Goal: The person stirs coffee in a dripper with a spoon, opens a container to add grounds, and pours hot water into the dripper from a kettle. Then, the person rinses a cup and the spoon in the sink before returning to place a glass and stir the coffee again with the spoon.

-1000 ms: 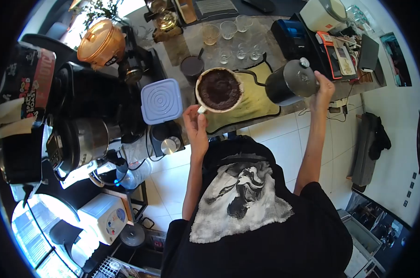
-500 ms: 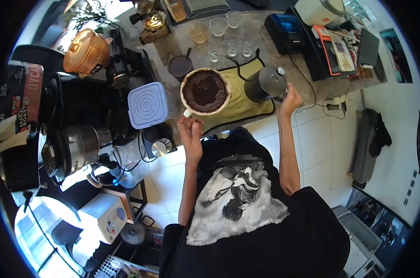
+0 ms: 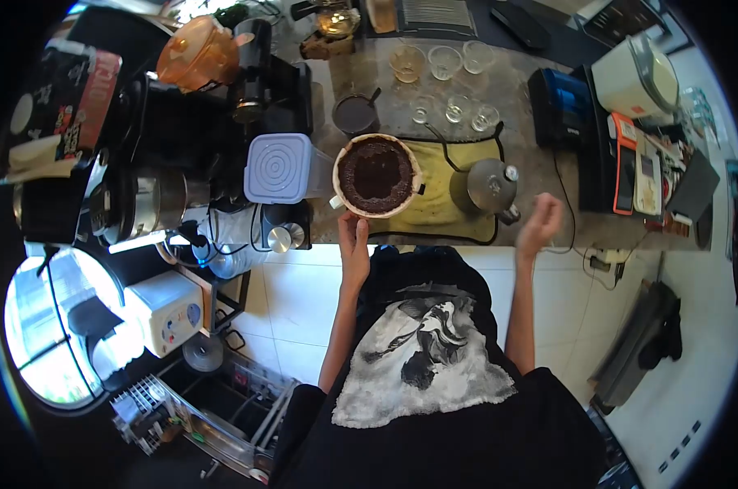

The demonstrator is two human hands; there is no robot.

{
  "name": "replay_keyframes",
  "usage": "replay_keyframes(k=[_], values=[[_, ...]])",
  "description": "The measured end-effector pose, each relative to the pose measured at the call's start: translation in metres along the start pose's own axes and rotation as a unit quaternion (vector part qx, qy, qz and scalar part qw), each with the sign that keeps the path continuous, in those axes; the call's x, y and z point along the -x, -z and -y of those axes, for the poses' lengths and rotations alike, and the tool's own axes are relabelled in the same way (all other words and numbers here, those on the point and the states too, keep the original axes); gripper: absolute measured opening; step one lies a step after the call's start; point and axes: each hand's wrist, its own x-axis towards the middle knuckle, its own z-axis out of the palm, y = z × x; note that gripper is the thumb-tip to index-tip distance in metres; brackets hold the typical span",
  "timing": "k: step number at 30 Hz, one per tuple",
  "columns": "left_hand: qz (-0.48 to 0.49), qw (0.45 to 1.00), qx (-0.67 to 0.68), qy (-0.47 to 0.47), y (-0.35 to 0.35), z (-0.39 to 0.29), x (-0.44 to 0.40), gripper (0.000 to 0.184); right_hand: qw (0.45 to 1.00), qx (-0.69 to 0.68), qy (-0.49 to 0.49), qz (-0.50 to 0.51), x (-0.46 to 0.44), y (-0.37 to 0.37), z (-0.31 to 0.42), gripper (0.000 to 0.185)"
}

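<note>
A round dripper lined with a filter (image 3: 377,176) holds wet dark coffee grounds near the counter's front edge. My left hand (image 3: 353,244) is at its near rim, just below the small white handle, fingers together; what they grip, if anything, is hidden. To the right, a dark gooseneck kettle (image 3: 489,186) stands on the yellow-green cloth (image 3: 422,216), spout toward the upper left. My right hand (image 3: 540,222) is off the kettle, to its right, with the fingers curled and nothing seen in them. Behind the dripper is a dark cup (image 3: 353,114) with a spoon or stick in it.
A lidded container (image 3: 278,168) stands left of the dripper. Several small glasses (image 3: 445,63) are at the back of the counter. A blue-black device (image 3: 563,102) stands at the right, with a cable (image 3: 566,196) near my right hand. Coffee machines and an orange pot (image 3: 196,54) are at the left.
The kettle has come down and left onto the cloth, and my right hand has let go of its handle. My left hand stays by the dripper. The view has shifted.
</note>
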Motion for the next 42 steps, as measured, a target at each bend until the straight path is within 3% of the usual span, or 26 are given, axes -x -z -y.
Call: replay_keyframes(k=[4,5,8,10,12,13,15,18,21,25,42], values=[[-0.023,0.999,-0.022,-0.014,0.001,0.003,0.005,0.029,0.978,0.045,0.091,0.184,-0.095,-0.017,0.076,0.018],[-0.029,0.999,-0.019,-0.015,-0.001,0.003,0.006,0.029,0.955,0.071,0.153,0.243,-0.112,-0.034,0.097,0.022],[-0.052,0.998,-0.034,-0.014,-0.003,0.001,0.006,0.028,0.868,0.053,0.270,0.414,-0.125,-0.110,0.153,0.038],[-0.060,0.998,-0.024,-0.020,-0.004,0.002,0.005,0.027,0.749,0.103,0.368,0.540,-0.125,-0.165,0.153,0.053],[-0.068,0.997,-0.024,-0.031,-0.005,0.002,0.005,0.027,0.663,0.152,0.419,0.601,-0.111,-0.211,0.141,0.073],[-0.072,0.996,-0.028,-0.038,-0.004,0.001,0.005,0.026,0.659,0.150,0.423,0.603,-0.103,-0.231,0.135,0.073],[-0.087,0.994,-0.062,-0.038,-0.006,-0.007,0.006,0.026,0.544,0.209,0.464,0.667,-0.086,-0.265,0.122,0.090],[-0.096,0.989,-0.110,-0.024,-0.002,-0.005,0.007,0.025,0.481,0.183,0.532,0.673,-0.065,-0.294,0.111,0.090],[-0.099,0.986,-0.133,-0.014,0.000,-0.001,0.007,0.027,0.435,0.226,0.509,0.708,-0.048,-0.312,0.106,0.098],[-0.096,0.985,-0.143,-0.028,0.006,0.008,0.006,0.027,0.417,0.239,0.492,0.726,-0.036,-0.316,0.108,0.093],[-0.108,0.984,-0.142,-0.030,0.004,0.001,0.009,0.026,0.443,0.200,0.492,0.722,-0.054,-0.310,0.143,0.078]])
